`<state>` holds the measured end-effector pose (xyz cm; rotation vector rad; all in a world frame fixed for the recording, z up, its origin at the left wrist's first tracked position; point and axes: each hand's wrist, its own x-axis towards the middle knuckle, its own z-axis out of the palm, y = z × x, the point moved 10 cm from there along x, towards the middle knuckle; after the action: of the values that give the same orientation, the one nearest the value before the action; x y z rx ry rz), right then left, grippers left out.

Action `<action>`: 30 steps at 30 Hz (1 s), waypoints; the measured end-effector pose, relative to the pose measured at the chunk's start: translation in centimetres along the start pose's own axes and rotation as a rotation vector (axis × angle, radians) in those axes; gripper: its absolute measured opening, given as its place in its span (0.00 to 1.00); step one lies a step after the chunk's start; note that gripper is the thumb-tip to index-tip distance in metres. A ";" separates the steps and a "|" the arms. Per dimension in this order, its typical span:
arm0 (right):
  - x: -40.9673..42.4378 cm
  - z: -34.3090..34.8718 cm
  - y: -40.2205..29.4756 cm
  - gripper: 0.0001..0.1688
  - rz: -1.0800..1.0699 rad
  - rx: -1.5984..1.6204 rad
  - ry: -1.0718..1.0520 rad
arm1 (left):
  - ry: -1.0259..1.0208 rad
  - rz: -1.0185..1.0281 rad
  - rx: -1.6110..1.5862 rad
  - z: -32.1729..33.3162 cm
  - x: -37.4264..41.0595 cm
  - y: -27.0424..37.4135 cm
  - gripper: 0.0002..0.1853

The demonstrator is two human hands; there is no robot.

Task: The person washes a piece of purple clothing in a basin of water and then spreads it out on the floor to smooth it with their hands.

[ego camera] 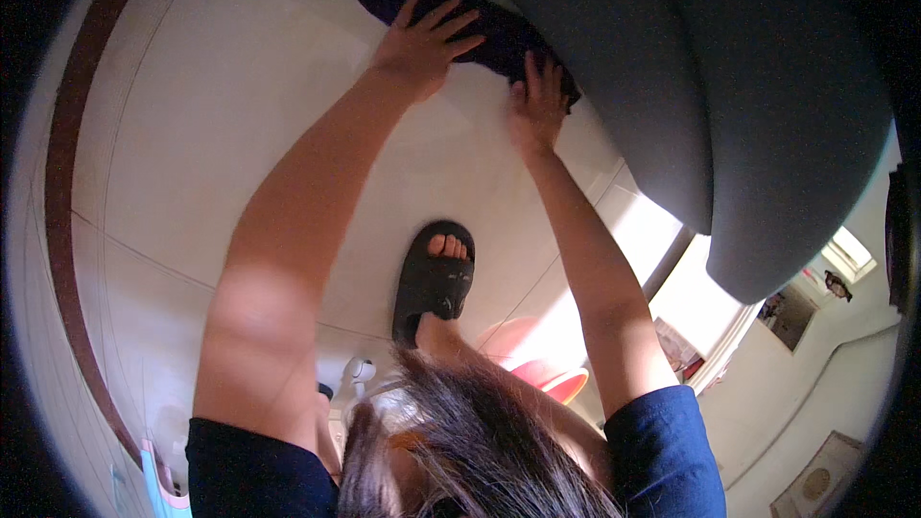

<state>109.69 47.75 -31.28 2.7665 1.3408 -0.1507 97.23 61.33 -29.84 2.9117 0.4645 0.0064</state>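
A dark cloth (496,32) lies spread on the pale tiled floor (216,101), along the lower edge of a large dark grey piece of furniture. My left hand (424,47) rests flat on the cloth's left part with its fingers spread. Farther right, my right hand (538,101) presses on the cloth near its right end, fingers extended and slightly apart. Neither hand is closed around the cloth. The far side of the cloth lies close against the furniture.
The grey furniture (647,86), perhaps a sofa, fills the upper right. My foot in a black slipper (435,277) stands on the floor below my hands. A red basin (561,381) is behind it, partly hidden. A dark brown strip (61,158) curves along the left.
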 end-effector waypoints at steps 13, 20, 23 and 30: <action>-25.7 -2.3 -18.9 0.42 -0.452 0.152 -0.418 | -0.319 -0.019 -0.127 -1.6 -34.5 2.7 0.31; -35.6 -1.0 -22.4 0.39 -0.798 0.184 -0.662 | -0.475 -0.039 -0.176 -0.5 -44.9 7.6 0.32; -34.6 -0.6 -22.0 0.32 -0.844 0.131 -0.575 | -0.459 -0.011 -0.168 -1.0 -43.4 7.4 0.29; -23.1 -1.5 -20.1 0.28 -0.793 0.124 -0.242 | -0.383 0.124 0.080 -1.2 -32.3 1.9 0.28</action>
<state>79.78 42.33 -27.45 2.0292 2.3047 -0.5906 67.02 49.85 -27.49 2.9113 0.2223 -0.5517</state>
